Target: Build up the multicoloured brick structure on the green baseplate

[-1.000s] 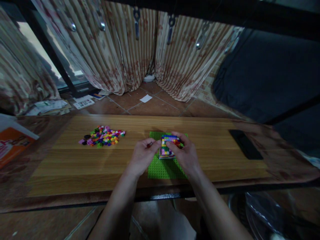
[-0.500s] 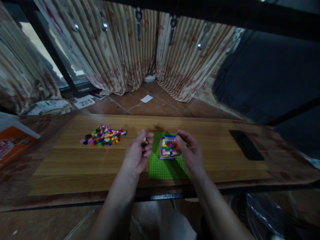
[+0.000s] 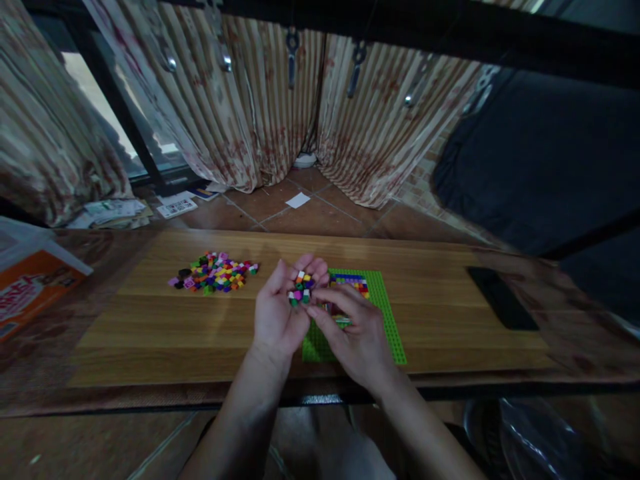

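Cupped palm up, my left hand (image 3: 283, 310) holds several small toy bricks (image 3: 300, 290) in white, pink, green, orange and purple. My right hand (image 3: 353, 327) reaches across to that palm, thumb and forefinger closed together at the edge of the bricks. Whatever those fingertips pinch, if anything, is too small to make out. Under the right hand lies a green studded baseplate (image 3: 387, 313). A block built of many-coloured bricks (image 3: 357, 283) stands on it, partly covered by my right fingers.
A heap of loose toy bricks (image 3: 217, 273) lies on the wooden board (image 3: 165, 333) to the left. Toward the right end rests a black phone (image 3: 503, 298). An orange and white box (image 3: 40, 280) stands at the far left. Striped curtains (image 3: 280, 120) hang behind.
My right hand has moved left from the brick block to my left palm. The left hand has turned and opened upward, so its bricks show. The view has shifted slightly.
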Motion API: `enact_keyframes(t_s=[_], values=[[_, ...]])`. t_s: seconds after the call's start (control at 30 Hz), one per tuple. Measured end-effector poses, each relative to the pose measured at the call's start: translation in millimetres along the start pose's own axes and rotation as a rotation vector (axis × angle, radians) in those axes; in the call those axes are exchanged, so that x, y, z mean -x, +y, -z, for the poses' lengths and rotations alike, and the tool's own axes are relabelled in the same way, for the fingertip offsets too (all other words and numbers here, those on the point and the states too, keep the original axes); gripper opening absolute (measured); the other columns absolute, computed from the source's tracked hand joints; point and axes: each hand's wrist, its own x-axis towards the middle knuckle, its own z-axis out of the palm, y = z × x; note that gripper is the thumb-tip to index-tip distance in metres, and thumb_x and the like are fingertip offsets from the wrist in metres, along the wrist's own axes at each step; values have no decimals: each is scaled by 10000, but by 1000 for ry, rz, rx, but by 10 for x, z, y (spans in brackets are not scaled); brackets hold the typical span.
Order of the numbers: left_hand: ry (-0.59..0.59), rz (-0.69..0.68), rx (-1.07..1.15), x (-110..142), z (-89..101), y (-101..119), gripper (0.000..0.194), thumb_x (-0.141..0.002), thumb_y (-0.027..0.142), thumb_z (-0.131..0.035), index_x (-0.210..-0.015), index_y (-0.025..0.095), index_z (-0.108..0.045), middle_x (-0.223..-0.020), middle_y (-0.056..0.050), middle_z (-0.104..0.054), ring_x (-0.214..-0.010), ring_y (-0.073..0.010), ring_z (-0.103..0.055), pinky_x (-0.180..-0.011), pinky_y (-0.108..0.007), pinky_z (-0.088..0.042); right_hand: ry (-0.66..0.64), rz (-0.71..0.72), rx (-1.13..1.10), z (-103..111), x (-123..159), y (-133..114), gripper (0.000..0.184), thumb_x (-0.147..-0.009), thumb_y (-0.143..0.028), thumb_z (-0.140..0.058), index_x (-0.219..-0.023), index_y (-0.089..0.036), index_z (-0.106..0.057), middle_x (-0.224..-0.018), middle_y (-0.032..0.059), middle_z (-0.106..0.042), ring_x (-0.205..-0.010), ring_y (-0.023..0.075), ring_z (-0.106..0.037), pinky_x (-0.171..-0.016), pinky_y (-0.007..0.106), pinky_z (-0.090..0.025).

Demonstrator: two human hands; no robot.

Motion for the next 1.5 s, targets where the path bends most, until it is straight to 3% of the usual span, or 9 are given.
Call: enact_keyframes(t_s=[0.2,0.43,0.77,0.87,0.97,1.07,1.17,1.33,1.5], values=[[-56,-50,-74,26,-3,-56,344,-916,368,-469,-972,106,-685,-1035,-112,-676,-1017,-191,-631,-949,-320,-491,52,-62,141,-97,-17,-3,78,-849,-249,-633,-914,-240,-675,-909,38,-668,-897,199,-627,-802,358,-505],[15,-46,-28,12,-3,-43,317,-908,332,-477,-938,96,-686,-997,-121,-679,-986,-199,-640,-926,-326,-508,32,-42,70,-59,-17,38,134,-907,-225,-543,-934,-256,-671,-914,30,-679,-881,182,-630,-798,335,-502],[-30,-89,-41,12,0,-89,326,-908,344,-478,-945,99,-691,-1005,-117,-686,-993,-201,-642,-960,-354,-487,-15,-124,150,-13,-28,-21,78,-855,-221,-619,-921,-233,-659,-934,33,-646,-882,191,-615,-800,346,-488],[-3,-79,-48,15,-7,-70,314,-901,338,-491,-926,98,-693,-989,-117,-689,-968,-197,-647,-917,-343,-511,-4,-116,117,16,-34,-18,63,-867,-217,-605,-879,-237,-663,-897,23,-646,-860,182,-616,-782,335,-487],[56,-55,-112,2,9,-35,296,-868,359,-548,-888,100,-690,-921,-98,-685,-834,-152,-650,-741,-257,-545,56,-72,110,62,-47,1,64,-876,-233,-602,-876,-244,-665,-872,20,-650,-843,177,-614,-767,326,-487],[71,-72,-287,-3,35,-10,308,-773,405,-670,-847,106,-680,-770,-37,-640,-552,-49,-525,-420,-144,-371,114,-26,133,114,-59,21,68,-886,-249,-595,-901,-250,-661,-876,23,-654,-836,175,-612,-754,318,-485],[4,-76,-524,14,49,-12,325,-676,415,-761,-719,119,-635,-598,36,-530,-419,-3,-320,-356,-153,-160,132,13,165,151,-68,41,68,-891,-242,-590,-904,-242,-657,-868,24,-653,-820,168,-604,-738,308,-479],[-116,-53,-738,41,87,-39,331,-692,417,-752,-633,139,-584,-504,63,-435,-415,-16,-256,-396,-185,-148,97,48,206,179,-75,81,81,-900,-230,-571,-890,-238,-651,-851,29,-649,-830,177,-592,-742,316,-470],[-148,-13,-738,36,115,-21,324,-687,410,-749,-623,135,-590,-504,55,-423,-426,-22,-245,-403,-186,-141,45,47,180,197,-83,92,88,-896,-223,-576,-871,-237,-659,-857,27,-658,-845,176,-595,-758,311,-468]])
